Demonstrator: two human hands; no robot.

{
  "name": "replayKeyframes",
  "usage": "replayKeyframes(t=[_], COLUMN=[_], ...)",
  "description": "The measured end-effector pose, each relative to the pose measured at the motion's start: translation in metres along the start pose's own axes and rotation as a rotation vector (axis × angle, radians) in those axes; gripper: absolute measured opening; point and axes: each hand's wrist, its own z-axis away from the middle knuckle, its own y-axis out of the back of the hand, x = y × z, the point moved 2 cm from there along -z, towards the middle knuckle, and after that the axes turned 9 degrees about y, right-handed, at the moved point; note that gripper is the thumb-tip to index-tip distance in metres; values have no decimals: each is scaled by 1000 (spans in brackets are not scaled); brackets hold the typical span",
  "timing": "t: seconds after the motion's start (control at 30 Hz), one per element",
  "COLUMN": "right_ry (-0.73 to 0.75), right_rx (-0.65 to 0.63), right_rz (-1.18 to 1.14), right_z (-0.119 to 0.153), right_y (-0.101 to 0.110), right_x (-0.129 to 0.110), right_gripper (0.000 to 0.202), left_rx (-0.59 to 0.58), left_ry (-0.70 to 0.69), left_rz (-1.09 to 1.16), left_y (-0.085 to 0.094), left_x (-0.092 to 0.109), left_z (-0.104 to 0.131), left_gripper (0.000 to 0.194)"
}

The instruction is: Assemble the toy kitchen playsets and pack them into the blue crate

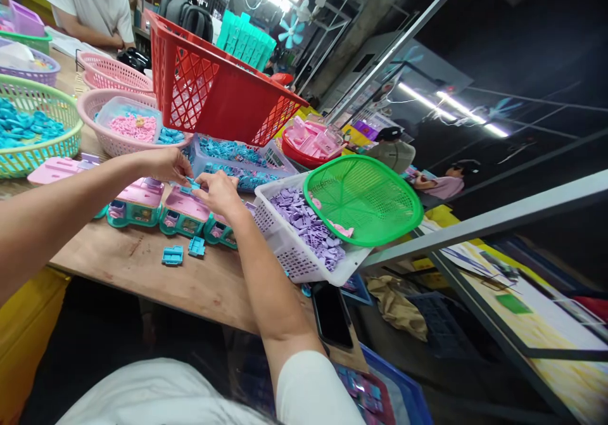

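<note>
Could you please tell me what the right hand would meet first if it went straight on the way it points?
Probably the small blue plastic piece just ahead, then the left hand, though whether the right hand touches the piece is unclear.

Lime basket (70, 141) cut off left, blue piece (190, 186) — part-hidden by fingers (205, 180)

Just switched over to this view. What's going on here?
A person has both bare hands over a wooden table. The left hand and right hand meet at a small blue piece above a pink-topped toy, one of several in a row; how firmly each hand grips is hard to tell. Two loose blue parts lie in front of the row. To the right, a white basket holds purple parts, with a green basket tilted over it.
</note>
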Motion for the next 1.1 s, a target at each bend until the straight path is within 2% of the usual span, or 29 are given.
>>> replayKeyframes(t=[0.1,0.2,0.37,0.53,0.63,0.7,0.77,0.8,0.87,0.93,1.0,1.03,1.1], right_ry=[3,-5,-16,8,28,52,78,97,141,153,116,93,50], right_rx=[-8,-31,-59,10,65,152,202,186,77,-47,-81,-49,83], right_rz=[-32,-47,52,117,136,148,145,138,133,129,68,-14,-286], right_z=[0,0,2,5,13,31,58,73,103,125,136,137,133], right_y=[1,3,1,-5,0,4,3,-2,-19,-41,-58,-62,-61], right_x=[0,-2,-9,-13,-19,-24,-29,-31,-32,-28,-22,-19,-14], right_gripper=[20,21,22,19,20,25,28,28,26,19,8,2,12], left_rx=[-19,-65,-84,8,57,117,242,331,509,575,490,415,280], left_ry=[0,-37,1,60,85,67,-29,-100,-221,-294,-356,-386,-435], left_rz=[14,-49,-70,-100,-185,-291,-361,-366,-323,-251,-181,-147,-70], left_y=[1,5,3,-7,-6,-5,-6,-8,-19,-37,-59,-70,-84], left_x=[-2,-3,-10,-5,4,10,16,19,23,25,26,26,26], left_z=[-1,-6,-12,2,11,15,23,30,48,69,89,98,113], left_gripper=[43,36,25,16,16,18,25,29,33,32,31,31,34])
